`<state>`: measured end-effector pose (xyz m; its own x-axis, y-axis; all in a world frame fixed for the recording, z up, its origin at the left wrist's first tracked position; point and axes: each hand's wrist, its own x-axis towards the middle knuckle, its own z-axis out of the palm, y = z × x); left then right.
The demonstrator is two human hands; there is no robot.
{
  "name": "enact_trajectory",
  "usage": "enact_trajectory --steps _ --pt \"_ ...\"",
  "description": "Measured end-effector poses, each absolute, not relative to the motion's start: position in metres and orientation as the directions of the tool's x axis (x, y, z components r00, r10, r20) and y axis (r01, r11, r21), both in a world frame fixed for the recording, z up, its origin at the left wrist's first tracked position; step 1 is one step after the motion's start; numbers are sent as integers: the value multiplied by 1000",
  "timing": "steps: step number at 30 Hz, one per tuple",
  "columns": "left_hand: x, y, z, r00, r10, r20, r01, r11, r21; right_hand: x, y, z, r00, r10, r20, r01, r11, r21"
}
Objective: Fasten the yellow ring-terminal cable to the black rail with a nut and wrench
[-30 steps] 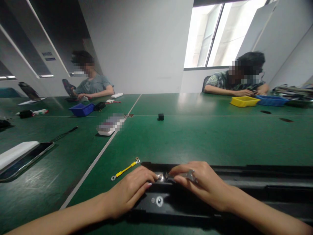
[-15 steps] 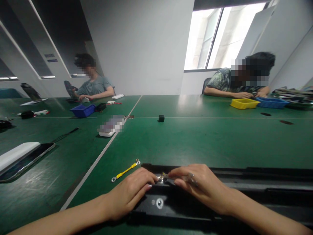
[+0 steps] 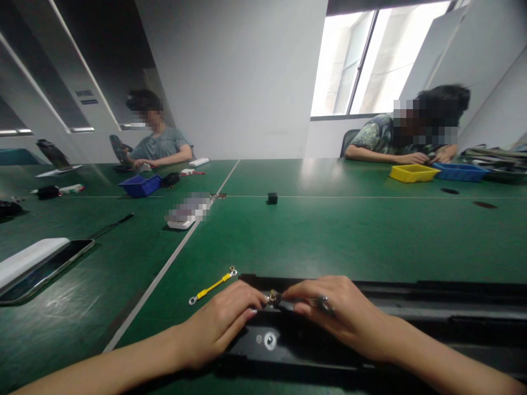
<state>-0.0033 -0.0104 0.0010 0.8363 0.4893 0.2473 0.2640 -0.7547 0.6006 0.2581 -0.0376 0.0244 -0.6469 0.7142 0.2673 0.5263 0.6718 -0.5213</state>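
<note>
A long black metal channel [image 3: 302,343] lies across the table's near edge. On its raised strip sits a small shiny bolt fitting [image 3: 272,298] with a bit of yellow at it. My left hand [image 3: 230,310] rests on the channel's left end, fingers together and tips against the fitting; what they pinch is hidden. In my right hand [image 3: 337,304] is a slim metal wrench [image 3: 325,305], its ring end showing between the fingers and its other end at the fitting. A short yellow cable [image 3: 213,286] with ring terminals lies beyond my left hand.
On the green table [image 3: 349,236] are a small black block [image 3: 272,198], a phone [image 3: 53,274], and a white device [image 3: 181,224]. A blue bin [image 3: 140,186] and yellow bin [image 3: 414,173] stand farther off. Two people sit across the table.
The wrench's ring end has turned slightly in my right hand. My left hand keeps its place at the fitting, and the view has shifted very slightly.
</note>
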Motion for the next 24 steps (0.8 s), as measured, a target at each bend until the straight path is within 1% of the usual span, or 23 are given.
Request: enact_trajectory --steps 6,14,24 --pt "-4 -10 0 835 491 247 263 -752 604 257 -38 24 -646 707 288 520 684 -511" --pt "-3 -10 2 838 491 238 267 -749 606 257 -37 26 -645 714 271 530 674 -515" --pt "-3 -10 2 834 497 239 277 -752 598 257 -37 25 -635 726 264 518 653 -552"
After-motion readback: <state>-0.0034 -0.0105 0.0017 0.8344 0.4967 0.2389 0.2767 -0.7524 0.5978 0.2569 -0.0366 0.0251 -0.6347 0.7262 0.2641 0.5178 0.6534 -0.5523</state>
